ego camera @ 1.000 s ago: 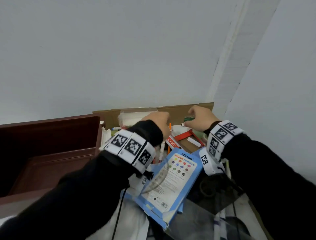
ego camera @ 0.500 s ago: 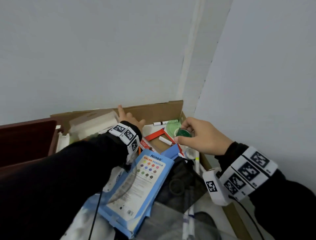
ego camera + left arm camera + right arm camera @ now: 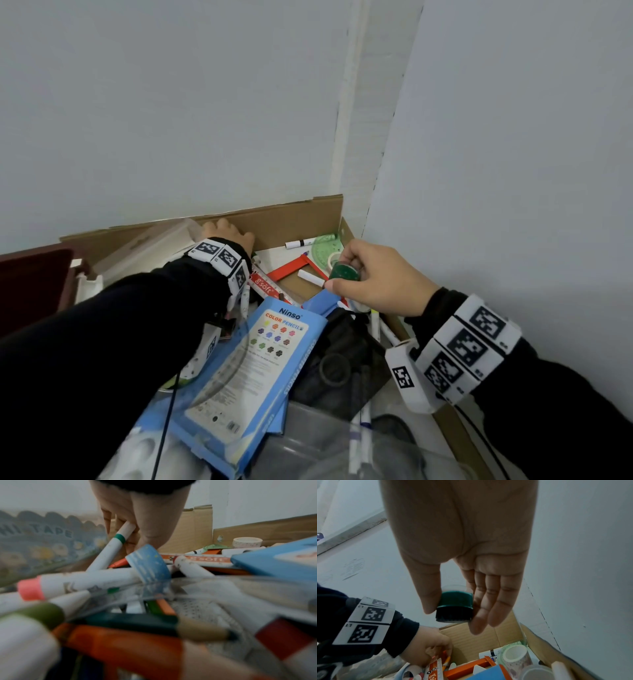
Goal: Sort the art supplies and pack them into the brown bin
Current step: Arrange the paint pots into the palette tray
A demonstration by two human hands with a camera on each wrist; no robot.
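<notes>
Right hand (image 3: 376,277), centre right of head view: grip pinches a green glitter jar (image 3: 455,605) between thumb and fingers, above the cardboard box (image 3: 284,219). Left hand (image 3: 227,231), at the box's far wall: grip curled on a green-banded marker (image 3: 111,547). Brown bin (image 3: 30,284) at left edge.

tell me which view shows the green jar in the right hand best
The right wrist view: the green jar sits close up between thumb and fingers. The head view shows it small; the left wrist view misses it.
</notes>
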